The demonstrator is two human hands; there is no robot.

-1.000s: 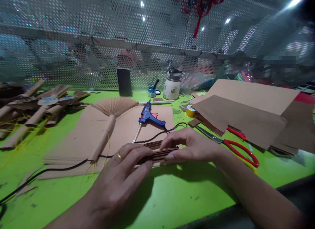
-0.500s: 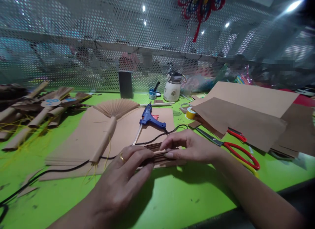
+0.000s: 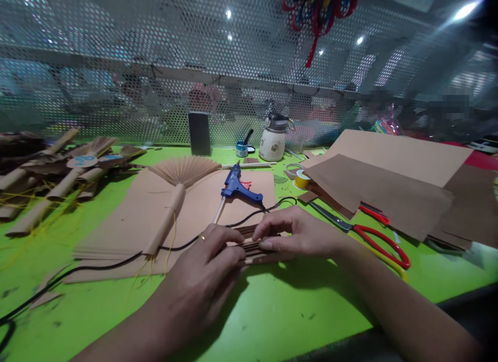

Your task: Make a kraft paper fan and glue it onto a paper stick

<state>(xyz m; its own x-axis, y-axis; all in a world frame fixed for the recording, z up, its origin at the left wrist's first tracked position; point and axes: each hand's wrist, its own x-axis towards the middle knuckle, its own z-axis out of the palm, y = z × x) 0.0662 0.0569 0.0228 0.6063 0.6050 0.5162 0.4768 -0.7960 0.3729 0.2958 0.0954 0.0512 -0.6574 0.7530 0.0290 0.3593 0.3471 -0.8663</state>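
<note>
Brown pleated paper sits near, between the left hand and right hand, both half curled and gripping it. Far on the desk, a blue jar holds a black handle.

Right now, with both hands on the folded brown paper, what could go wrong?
1. The folded brown paper could slip or spring apart if the left hand or right hand eases off.
2. The black cord runs close behind the left hand; a snag might drag the blue glue gun.
3. The scissors lie beside the right forearm, so a sideways sweep could knock them.
</note>
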